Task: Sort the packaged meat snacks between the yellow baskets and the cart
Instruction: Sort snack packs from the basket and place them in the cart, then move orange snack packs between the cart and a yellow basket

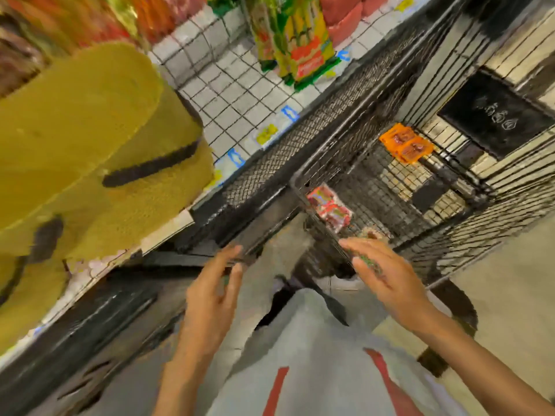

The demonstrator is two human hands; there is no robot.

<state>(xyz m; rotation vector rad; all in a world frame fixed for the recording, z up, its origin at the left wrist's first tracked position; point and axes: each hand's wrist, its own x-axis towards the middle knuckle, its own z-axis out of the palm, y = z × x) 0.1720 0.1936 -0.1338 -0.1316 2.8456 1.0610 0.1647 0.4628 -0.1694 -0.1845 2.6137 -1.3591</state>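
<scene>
Nearest the camera, the left hand [214,291] sits at the rim of the cart [315,136] with its fingers loosely curved; blur hides whether they hold anything. The right hand [390,274] has its fingers [357,246] straight and spread, and the green-patterned smear under them cannot be identified. The red packet [329,210] lies in the cart's near compartment, just ahead and slightly left of the right fingertips, long axis slanting from far-left to near-right, so the right hand is nearer. The orange packets [407,145] lie deeper in the cart, and the yellow baskets [90,130] stand well apart to the left.
</scene>
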